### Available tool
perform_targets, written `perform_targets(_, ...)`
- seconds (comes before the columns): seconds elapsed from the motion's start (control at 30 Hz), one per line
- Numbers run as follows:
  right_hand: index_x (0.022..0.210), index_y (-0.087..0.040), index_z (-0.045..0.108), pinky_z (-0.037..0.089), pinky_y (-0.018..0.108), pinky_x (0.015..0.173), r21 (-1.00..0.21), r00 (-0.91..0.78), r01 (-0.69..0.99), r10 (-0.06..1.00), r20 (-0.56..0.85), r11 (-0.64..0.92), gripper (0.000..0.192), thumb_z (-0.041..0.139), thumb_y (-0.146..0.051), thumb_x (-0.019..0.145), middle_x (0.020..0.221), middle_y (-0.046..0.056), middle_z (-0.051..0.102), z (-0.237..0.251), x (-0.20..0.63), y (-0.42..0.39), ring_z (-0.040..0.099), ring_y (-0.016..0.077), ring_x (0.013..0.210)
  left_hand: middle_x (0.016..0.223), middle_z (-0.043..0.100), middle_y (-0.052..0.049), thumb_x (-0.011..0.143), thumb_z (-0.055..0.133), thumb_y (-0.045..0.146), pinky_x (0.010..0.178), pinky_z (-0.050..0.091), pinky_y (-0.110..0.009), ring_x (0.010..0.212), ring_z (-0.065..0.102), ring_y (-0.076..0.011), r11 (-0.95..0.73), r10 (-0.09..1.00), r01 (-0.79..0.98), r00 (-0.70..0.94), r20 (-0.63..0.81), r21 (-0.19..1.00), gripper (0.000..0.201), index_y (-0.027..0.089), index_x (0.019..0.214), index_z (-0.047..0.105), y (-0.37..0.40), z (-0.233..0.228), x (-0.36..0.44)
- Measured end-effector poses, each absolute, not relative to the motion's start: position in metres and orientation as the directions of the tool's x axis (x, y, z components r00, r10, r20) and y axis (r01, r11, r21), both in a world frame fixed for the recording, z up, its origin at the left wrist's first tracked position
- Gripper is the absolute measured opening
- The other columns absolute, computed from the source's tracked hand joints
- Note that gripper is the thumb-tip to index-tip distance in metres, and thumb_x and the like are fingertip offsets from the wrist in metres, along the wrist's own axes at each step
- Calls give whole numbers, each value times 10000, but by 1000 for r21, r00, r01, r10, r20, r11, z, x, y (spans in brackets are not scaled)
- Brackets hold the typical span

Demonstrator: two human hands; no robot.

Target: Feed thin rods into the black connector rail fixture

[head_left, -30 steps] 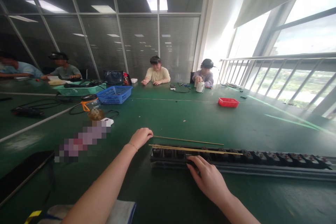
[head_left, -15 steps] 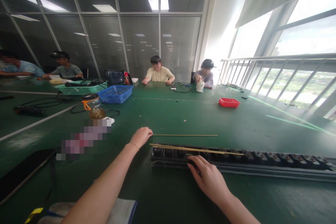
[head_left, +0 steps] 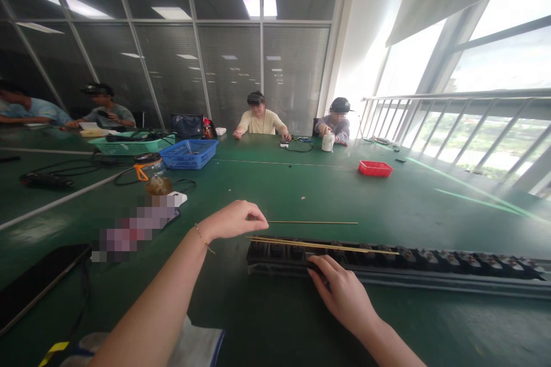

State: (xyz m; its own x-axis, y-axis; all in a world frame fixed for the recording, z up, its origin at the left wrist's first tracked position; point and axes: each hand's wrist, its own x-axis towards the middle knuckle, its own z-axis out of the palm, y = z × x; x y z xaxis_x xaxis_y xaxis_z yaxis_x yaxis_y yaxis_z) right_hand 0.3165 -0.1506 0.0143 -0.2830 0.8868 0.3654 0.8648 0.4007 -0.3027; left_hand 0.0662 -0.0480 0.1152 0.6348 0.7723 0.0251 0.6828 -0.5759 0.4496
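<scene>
Brass rod (head_left: 312, 222), thin, lying flat on the green table (head_left: 301, 183), just beyond the long black strip; its near end meets the fingertips of the left hand (head_left: 235, 221); left hand raised a little off the table, fingers curled together and pinched toward the rod's end, whether they actually grip it cannot be told; thin bracelet at the left wrist.

Leftward items: green basket (head_left: 129, 146) and blue basket (head_left: 188, 155) well back on the table; black cables near them; blurred patch between baskets and left arm.

Black strip (head_left: 387, 261), long row of small sockets, running from centre to right edge; two further brass rods (head_left: 322, 245) lying along its top, close together; right hand (head_left: 344, 295) resting at the strip's near edge, fingers extended and loosely spread, fingertips touching the strip, nothing gripped.

Rightward: red tray (head_left: 374, 168), small, well apart from the strip; other people seated at the far side of the table.
</scene>
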Motion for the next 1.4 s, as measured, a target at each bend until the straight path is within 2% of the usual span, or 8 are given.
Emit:
perform_targets(0.2, 1078, -232, 498, 470, 237, 575, -306, -281, 865, 889, 360, 397, 286, 303, -309, 883, 1019, 37, 583, 14, 317, -151, 610, 128, 699, 819, 670, -11, 759, 503, 366, 647, 382, -209, 730, 584, -138, -628, 737, 708, 675, -47, 321, 241, 224, 811, 692, -64, 118, 78)
perform_targets(0.37, 1082, -230, 499, 474, 231, 596, -314, -286, 857, 884, 369, 409, 285, 309, -299, 881, 1018, 36, 585, 14, 317, -152, 612, 131, 736, 781, 660, -7, 746, 512, 326, 592, 368, -203, 688, 572, -129, -616, 748, 718, 662, -46, 325, 205, 213, 758, 683, -61, 114, 81)
perform_targets(0.57, 1081, -225, 504, 473, 226, 599, -322, -288, 851, 882, 372, 414, 288, 312, -288, 876, 1010, 43, 588, 16, 316, -152, 611, 131, 747, 742, 659, 14, 763, 492, 290, 577, 366, -190, 654, 572, -113, -607, 757, 700, 654, 4, 376, 195, 210, 766, 670, -61, 119, 81)
perform_targets(0.73, 1087, -225, 501, 476, 238, 612, -328, -289, 854, 892, 348, 404, 295, 303, -295, 880, 1024, 49, 583, 17, 316, -152, 612, 139, 758, 812, 661, 9, 780, 479, 334, 650, 376, -200, 737, 578, -129, -605, 791, 721, 591, 156, 338, 228, 215, 780, 673, -50, 116, 75)
perform_targets(0.83, 1087, -223, 500, 475, 237, 604, -322, -285, 858, 893, 347, 399, 295, 304, -299, 880, 1026, 49, 583, 17, 316, -151, 613, 139, 749, 806, 662, 7, 773, 484, 340, 634, 378, -204, 726, 579, -133, -549, 835, 766, 521, 177, 334, 226, 215, 773, 672, -38, 104, 69)
perform_targets(1.1, 1082, -228, 504, 464, 218, 577, -309, -283, 862, 887, 364, 402, 289, 309, -292, 878, 1015, 43, 586, 16, 316, -151, 610, 125, 720, 794, 671, 0, 752, 498, 317, 652, 400, -215, 727, 591, -135, -450, 885, 829, 464, 43, 333, 205, 216, 755, 676, -7, 45, 56)
perform_targets(1.27, 1074, -221, 513, 459, 222, 557, -307, -281, 865, 890, 359, 397, 292, 310, -283, 872, 995, 51, 591, 19, 316, -153, 607, 126, 691, 805, 638, -31, 762, 486, 317, 646, 408, -237, 751, 575, -154, -422, 907, 869, 398, 141, 260, 206, 201, 745, 656, -2, 27, 50)
perform_targets(1.4, 1063, -221, 522, 456, 216, 552, -311, -278, 861, 884, 376, 403, 290, 315, -281, 869, 983, 54, 595, 20, 316, -153, 605, 122, 677, 795, 616, -38, 759, 493, 313, 640, 411, -240, 738, 569, -154, -390, 919, 874, 348, 186, 291, 191, 193, 762, 642, -2, 30, 51)
